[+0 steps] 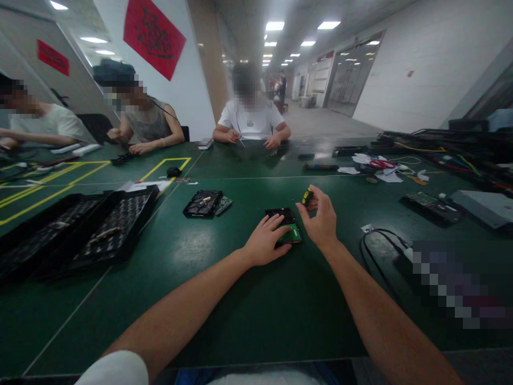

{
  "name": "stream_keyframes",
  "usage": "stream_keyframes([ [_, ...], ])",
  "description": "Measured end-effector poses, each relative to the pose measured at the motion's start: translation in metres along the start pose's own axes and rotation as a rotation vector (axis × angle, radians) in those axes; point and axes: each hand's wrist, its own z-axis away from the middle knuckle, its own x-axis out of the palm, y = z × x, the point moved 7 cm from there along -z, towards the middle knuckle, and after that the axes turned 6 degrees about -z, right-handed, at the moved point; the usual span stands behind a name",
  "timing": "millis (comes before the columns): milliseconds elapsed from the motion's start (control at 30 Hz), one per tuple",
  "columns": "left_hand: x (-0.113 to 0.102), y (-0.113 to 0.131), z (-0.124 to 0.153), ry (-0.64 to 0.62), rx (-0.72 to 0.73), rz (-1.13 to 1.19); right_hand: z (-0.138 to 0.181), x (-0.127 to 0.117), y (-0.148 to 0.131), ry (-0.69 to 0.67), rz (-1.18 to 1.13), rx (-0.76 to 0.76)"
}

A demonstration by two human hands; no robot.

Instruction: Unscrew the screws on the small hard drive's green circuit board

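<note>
A black hard drive (281, 216) with a green circuit board (294, 233) on it lies on the green table in front of me. My left hand (264, 241) rests on its near left side, fingers curled over the edge and pressing it down. Just right of the drive, my right hand (319, 219) is closed round a small yellow-and-black screwdriver (307, 196), held upright above the drive's far right corner.
Another opened hard drive (202, 203) lies further left. Black trays (96, 227) stand at the left. A black cable (380, 243) loops at the right. Scissors (381, 163) and paper scraps lie at the back right. Three people sit along the far and left sides.
</note>
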Motion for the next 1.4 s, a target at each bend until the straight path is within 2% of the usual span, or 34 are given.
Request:
stream_keyframes([
  [267,0.0,0.0,-0.001,-0.008,-0.004,-0.002,0.003,0.007,0.006,-0.047,-0.061,0.059],
  [600,-0.001,0.001,-0.001,0.002,-0.003,-0.007,0.004,0.002,0.006,-0.013,0.017,0.002],
  [967,0.0,0.002,0.0,0.002,-0.001,-0.008,0.009,0.012,-0.001,-0.082,-0.232,0.082],
  [1167,0.0,0.002,0.0,-0.001,0.0,-0.008,0.008,0.007,0.008,-0.011,-0.195,0.092],
  [1300,-0.001,0.001,0.0,0.004,0.001,-0.01,0.004,0.001,0.007,0.035,-0.074,0.018],
  [1400,-0.001,0.001,0.0,0.01,-0.001,0.0,0.003,0.001,0.003,0.021,-0.03,0.004],
])
